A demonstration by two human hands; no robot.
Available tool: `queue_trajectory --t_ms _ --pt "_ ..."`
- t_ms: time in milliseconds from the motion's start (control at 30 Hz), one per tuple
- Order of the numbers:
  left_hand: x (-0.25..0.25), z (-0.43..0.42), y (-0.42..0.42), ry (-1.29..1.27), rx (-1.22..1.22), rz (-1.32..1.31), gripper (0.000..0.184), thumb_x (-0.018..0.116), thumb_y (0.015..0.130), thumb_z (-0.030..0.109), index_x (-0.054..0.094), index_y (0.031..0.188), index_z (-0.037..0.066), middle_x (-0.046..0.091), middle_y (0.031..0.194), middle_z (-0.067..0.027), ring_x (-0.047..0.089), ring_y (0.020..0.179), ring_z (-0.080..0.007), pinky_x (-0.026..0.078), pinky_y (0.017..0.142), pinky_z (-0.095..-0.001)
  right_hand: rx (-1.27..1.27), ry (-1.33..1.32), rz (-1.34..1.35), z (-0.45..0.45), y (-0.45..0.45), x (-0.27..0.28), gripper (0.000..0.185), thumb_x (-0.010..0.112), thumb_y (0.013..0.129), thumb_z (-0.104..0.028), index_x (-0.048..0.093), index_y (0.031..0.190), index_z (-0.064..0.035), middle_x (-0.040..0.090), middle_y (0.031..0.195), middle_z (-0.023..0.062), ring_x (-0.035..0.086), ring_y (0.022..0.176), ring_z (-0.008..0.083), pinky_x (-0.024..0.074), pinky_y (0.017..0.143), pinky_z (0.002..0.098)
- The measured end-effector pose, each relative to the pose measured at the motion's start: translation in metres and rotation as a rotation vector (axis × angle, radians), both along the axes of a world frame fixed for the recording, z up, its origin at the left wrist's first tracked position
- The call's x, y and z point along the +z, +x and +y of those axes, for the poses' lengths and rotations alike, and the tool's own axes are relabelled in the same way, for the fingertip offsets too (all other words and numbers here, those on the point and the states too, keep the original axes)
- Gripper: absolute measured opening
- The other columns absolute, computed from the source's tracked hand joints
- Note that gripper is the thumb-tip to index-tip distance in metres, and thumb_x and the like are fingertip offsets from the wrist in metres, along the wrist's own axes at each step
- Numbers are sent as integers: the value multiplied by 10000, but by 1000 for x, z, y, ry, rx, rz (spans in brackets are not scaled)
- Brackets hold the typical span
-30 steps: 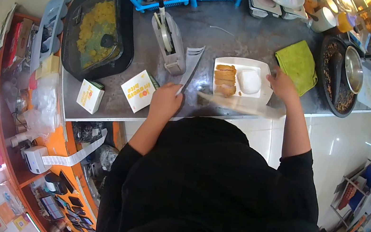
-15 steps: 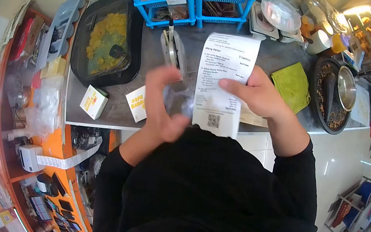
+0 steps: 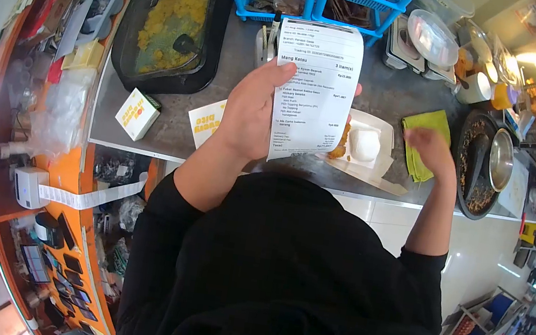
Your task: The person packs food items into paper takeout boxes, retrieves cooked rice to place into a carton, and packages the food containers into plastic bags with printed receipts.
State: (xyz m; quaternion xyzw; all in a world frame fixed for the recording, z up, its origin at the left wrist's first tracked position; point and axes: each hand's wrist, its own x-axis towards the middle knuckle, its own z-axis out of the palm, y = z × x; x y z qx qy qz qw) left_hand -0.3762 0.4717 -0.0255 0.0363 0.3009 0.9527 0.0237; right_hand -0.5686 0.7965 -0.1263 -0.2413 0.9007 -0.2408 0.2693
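My left hand (image 3: 249,109) is closed on a long printed receipt (image 3: 313,98), thumb in front and fingertips showing at its right edge. The receipt faces me, raised above the counter. Behind its lower right side lies an open paper food box (image 3: 378,173) with a white mound of rice (image 3: 364,144) and a browned fried piece (image 3: 340,144); the rest is hidden by the paper. To the right, my right hand (image 3: 428,150) is over the edge of a green cloth (image 3: 437,127). Motion blurs its fingers, and no object shows in it.
Two small printed boxes (image 3: 137,115) (image 3: 206,124) stand at the counter's front left. Behind them is a black-rimmed glass dish (image 3: 214,41) of yellow food. Blue baskets (image 3: 311,14) stand at the back. A stone mortar (image 3: 468,197) with a metal bowl (image 3: 501,161) sits right.
The receipt has passed from my right hand to my left and moved slightly up. My right hand has moved right to the green cloth. The open food box has come into sight.
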Motion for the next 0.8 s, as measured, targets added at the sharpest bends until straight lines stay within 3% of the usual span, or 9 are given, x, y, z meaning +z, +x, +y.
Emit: queue_trajectory --t_ms 33,100,200,300,500,600,700,767,800 --pt "0 -1 0 2 4 5 567 355 955 331 305 1398 -20 463 1306 -306 523 1169 -416 443 969 -521 68 269 35 18 -7 -18 367 643 874 -363 687 918 -1 673 794 66 605 669 140 495 650 277" --pt "-1 -4 -2 5 6 13 567 353 956 326 298 1404 -17 452 1318 -306 506 1190 -416 436 976 -528 -86 360 -368 24 8 -23 391 674 841 -383 688 874 6 665 755 65 610 644 140 503 614 282" --pt "-4 -8 -7 -8 -55 56 567 353 955 322 295 1407 -16 452 1324 -297 491 1208 -413 431 982 -535 -55 141 -566 30 27 -47 276 651 877 -278 670 836 -6 664 737 45 620 651 123 490 564 265" --pt "-3 -4 -12 18 -51 34 564 348 957 317 294 1407 -18 446 1325 -306 493 1209 -409 440 974 -531 -195 -18 -634 21 35 -67 320 667 861 -290 686 868 30 679 753 72 645 683 122 509 597 244" --pt "-4 0 -21 43 -20 19 535 372 946 293 364 1348 -60 534 1239 -278 587 1079 -386 493 908 -472 -166 -7 -598 -24 24 -78 268 655 871 -247 685 837 17 683 751 78 648 675 127 507 578 235" --pt "-3 0 -22 53 48 -68 548 373 945 301 356 1354 -63 518 1254 -288 565 1109 -398 477 928 -493 -24 -48 -652 -51 16 -82 290 644 878 -268 679 800 9 676 702 67 641 645 128 499 591 254" --pt "-10 -12 -21 146 59 -118 556 366 945 302 343 1364 -62 497 1272 -299 550 1126 -406 457 951 -510 340 215 -280 -67 -18 -56 294 635 881 -274 686 791 1 668 665 63 633 627 124 493 581 283" --pt "-12 -26 -22 116 96 -93 559 361 944 306 332 1372 -53 490 1276 -301 552 1123 -406 451 956 -515 177 105 -95 -86 -46 5 315 617 873 -330 688 858 -24 674 723 81 623 613 174 488 616 329" --pt "-13 -31 -24 99 120 -89 561 359 944 308 326 1376 -49 487 1279 -302 552 1121 -406 447 958 -518 99 -97 -38 -90 -65 20 328 603 876 -346 688 863 -29 671 719 82 623 621 183 486 626 338"
